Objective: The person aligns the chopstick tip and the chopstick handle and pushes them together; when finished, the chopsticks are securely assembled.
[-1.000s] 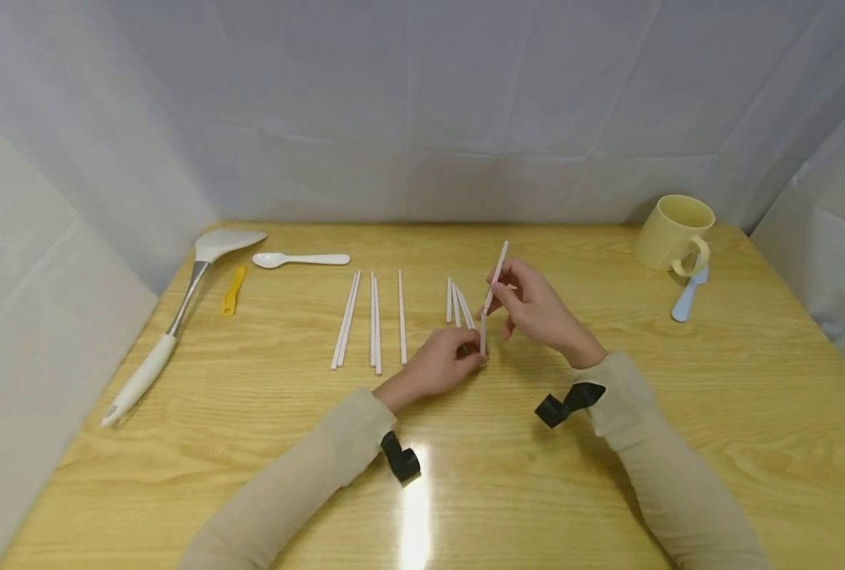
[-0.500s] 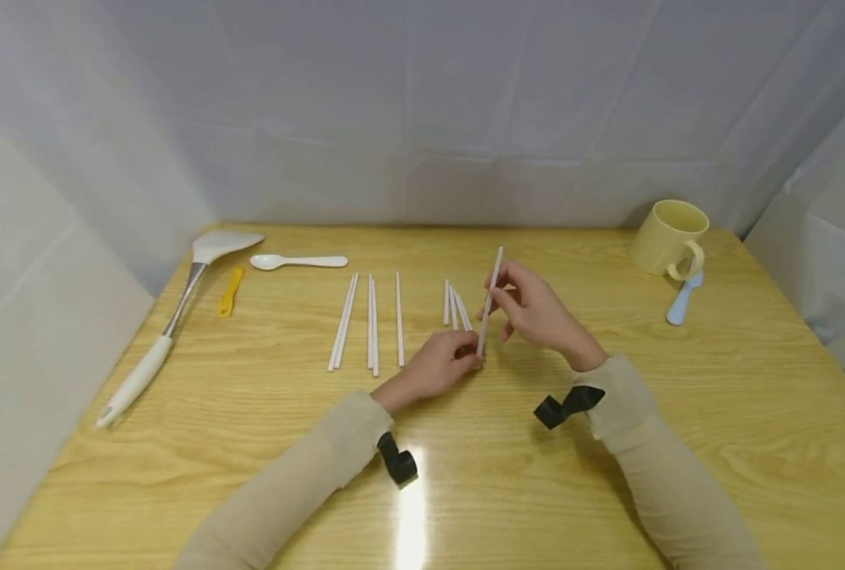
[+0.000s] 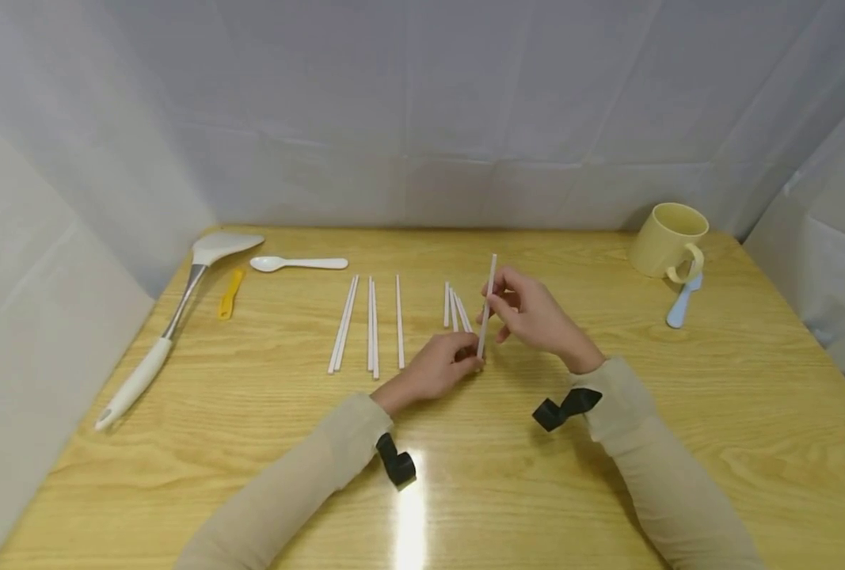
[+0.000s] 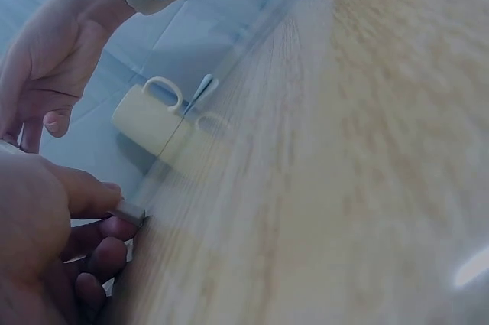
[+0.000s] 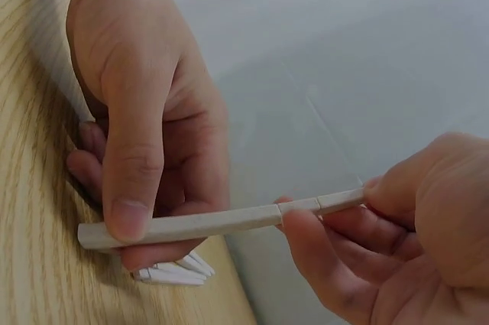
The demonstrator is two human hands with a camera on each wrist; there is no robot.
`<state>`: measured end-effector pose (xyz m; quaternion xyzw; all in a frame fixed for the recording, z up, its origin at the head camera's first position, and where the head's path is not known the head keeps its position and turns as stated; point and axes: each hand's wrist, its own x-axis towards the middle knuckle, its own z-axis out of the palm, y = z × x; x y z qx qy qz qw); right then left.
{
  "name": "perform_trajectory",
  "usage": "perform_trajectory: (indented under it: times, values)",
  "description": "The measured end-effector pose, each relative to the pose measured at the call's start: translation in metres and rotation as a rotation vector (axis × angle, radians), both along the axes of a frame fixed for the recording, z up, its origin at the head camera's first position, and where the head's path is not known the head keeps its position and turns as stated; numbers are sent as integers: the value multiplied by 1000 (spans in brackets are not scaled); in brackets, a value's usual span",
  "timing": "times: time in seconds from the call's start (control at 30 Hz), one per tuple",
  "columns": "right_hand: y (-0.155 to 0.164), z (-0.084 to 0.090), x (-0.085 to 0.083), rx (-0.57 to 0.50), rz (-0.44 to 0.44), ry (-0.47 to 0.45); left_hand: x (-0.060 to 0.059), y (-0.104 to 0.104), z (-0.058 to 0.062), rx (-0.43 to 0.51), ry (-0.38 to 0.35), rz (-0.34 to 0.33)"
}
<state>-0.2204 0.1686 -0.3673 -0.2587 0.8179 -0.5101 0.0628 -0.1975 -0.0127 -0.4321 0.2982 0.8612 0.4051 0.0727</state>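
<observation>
Left hand (image 3: 436,369): pinches the near end of the white chopstick (image 3: 487,305), steadying it.
Right hand (image 3: 532,310): grips its middle, tilting it.
Chopstick: mid-table (image 3: 607,475), beside loose chopsticks (image 3: 369,321).

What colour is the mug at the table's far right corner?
Pale yellow; the mug shows best in the head view.

Soft, even light fills the head view, bright and almost shadowless. A white streak of glare lies on the glossy yellow wooden bench (image 3: 411,514) near its front edge, pointing to a lamp overhead. Straight edges bow towards the corners, as under a wide lens. The left wrist view is dim, bluish and smeared; the pale yellow ceramic mug (image 4: 149,120) is soft. The right wrist view is sharp up close, with a featureless backdrop.
</observation>
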Motion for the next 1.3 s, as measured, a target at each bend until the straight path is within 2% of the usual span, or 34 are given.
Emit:
perform_trajectory:
  times: [0.3, 0.5, 0.57, 0.67, 0.73, 0.8, 0.97, 1.13, 1.3]
  values:
    - [2, 3, -2, -4, 20, 20, -3, 1, 2, 10, 33, -1]
    - [2, -3, -6, -21, -56, -10, 1, 3, -1, 30, 22, 55]
    - [1, -7, -8, -32, -85, -2, 2, 3, -5, 102, -9, 85]
    - [0, -12, -11, -42, -116, 3, 3, 2, -9, 276, -49, 113]
    - [0, -14, -13, -48, -128, -8, 4, 1, -10, 380, -50, 115]
    - [0, -15, -14, -55, -134, -28, 4, 1, -10, 429, -29, 93]
    - [0, -18, -15, -72, -117, -53, 5, 0, -8, 408, 44, 48]
    - [0, -21, -13, -78, -81, -84, 6, -1, -7, 319, 111, 54]
    - [4, -24, -13, -66, -62, -120, 7, -7, -5, 208, 135, 71]
